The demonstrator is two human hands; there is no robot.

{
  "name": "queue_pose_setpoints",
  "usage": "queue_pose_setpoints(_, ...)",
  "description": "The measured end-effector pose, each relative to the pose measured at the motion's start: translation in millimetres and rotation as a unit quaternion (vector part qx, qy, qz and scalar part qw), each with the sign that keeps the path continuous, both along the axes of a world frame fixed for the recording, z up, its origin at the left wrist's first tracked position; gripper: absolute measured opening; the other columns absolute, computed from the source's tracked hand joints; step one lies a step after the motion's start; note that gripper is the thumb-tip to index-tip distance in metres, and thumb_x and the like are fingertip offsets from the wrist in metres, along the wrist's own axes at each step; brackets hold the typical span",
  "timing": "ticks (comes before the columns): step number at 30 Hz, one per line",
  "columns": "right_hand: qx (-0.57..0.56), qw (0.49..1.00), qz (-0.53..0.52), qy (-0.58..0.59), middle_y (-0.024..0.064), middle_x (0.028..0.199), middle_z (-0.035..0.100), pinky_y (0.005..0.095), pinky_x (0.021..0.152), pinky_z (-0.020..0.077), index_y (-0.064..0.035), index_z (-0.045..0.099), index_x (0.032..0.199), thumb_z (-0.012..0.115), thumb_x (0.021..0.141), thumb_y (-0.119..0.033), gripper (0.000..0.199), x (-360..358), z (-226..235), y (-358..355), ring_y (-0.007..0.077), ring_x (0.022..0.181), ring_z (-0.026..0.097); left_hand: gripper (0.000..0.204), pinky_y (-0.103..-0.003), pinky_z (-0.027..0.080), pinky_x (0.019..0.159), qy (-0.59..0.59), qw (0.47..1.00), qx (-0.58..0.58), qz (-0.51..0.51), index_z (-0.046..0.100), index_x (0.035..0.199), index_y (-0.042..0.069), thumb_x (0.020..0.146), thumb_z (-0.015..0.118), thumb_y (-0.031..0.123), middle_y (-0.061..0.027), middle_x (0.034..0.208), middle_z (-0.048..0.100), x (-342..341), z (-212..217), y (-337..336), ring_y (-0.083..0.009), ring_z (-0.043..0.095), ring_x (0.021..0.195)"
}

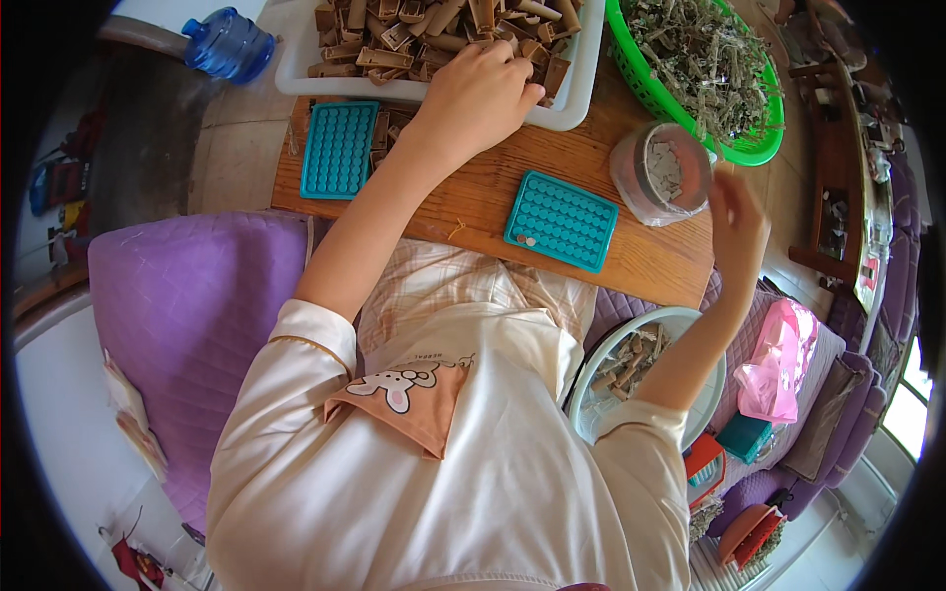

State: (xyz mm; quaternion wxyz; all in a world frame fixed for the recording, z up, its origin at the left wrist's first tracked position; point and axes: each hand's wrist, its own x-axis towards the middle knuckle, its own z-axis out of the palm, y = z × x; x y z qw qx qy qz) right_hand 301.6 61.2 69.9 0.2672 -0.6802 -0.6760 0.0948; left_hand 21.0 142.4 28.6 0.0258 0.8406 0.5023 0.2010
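Observation:
My left hand reaches over the rim of a white plastic tray heaped with short brown trough-shaped pieces. Its fingers curl down among them; the fingertips are hidden, so what they grip does not show. My right hand, smeared by motion, is at the right side of a round clear tub holding small pale flat chips. Between my arms lies a teal tray with rows of round cups. Two small round bits rest at its near left corner.
Another teal cup tray lies at the table's left, beside more brown pieces. A green basket full of grey-brown scraps stands at the far right. Below my right forearm is a pale basin with brown pieces. A blue water jug stands far left.

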Motion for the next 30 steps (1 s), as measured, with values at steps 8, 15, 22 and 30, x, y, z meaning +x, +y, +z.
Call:
queue_pose_setpoints(8, 0.188, 0.961, 0.024, -0.202, 0.0094, 0.092, 0.057, 0.0364, 0.072, 0.0431, -0.0119, 0.059, 0.094, 0.051, 0.077, -0.019, 0.021, -3.6, -12.0, 183.1, 0.0272, 0.083, 0.055, 0.019, -0.034, 0.044, 0.066, -0.129, 0.991, 0.001, -0.039, 0.058, 0.087, 0.006, 0.075, 0.057, 0.021, -0.0074, 0.083, 0.053, -2.8, 5.5, 0.0, -0.0241, 0.054, 0.076)
queue_pose_setpoints(15, 0.043, 0.959, -0.032, -0.28, 0.0099, 0.09, 0.059, 0.0392, 0.073, 0.0433, -0.0188, 0.061, 0.09, 0.051, 0.075, -0.025, 0.019, 15.1, -27.6, 231.0, 0.0337, 0.083, 0.055, 0.014, -0.029, 0.045, 0.062, -0.28, 0.957, -0.037, -0.071, 0.058, 0.086, 0.006, 0.072, 0.059, 0.01, -0.0065, 0.082, 0.051, -5.9, 1.1, -4.1, -0.0219, 0.055, 0.07)
queue_pose_setpoints(22, 0.366, 0.793, 0.037, 0.487, 0.012, 0.08, 0.059, 0.0318, 0.063, 0.0466, 0.0038, 0.051, 0.085, 0.054, 0.078, -0.01, 0.015, 55.5, 44.9, 208.9, 0.0249, 0.074, 0.058, 0.038, -0.021, 0.047, 0.068, -0.488, 0.867, -0.066, -0.076, 0.047, 0.105, 0.005, 0.071, 0.059, -0.004, -0.0047, 0.092, 0.054, 7.8, 4.7, -13.1, -0.0121, 0.055, 0.08)
queue_pose_setpoints(30, 0.22, 0.852, 0.083, 0.467, 0.009, 0.077, 0.056, 0.0192, 0.052, 0.0402, -0.0022, 0.054, 0.085, 0.051, 0.079, -0.008, 0.009, -1.1, 58.9, 81.1, 0.0101, 0.063, 0.053, 0.045, -0.016, 0.04, 0.056, -0.675, 0.681, -0.281, -0.033, 0.037, 0.114, 0.005, 0.073, 0.055, -0.001, -0.0096, 0.096, 0.058, 33.2, 6.0, -52.8, -0.0041, 0.05, 0.066)
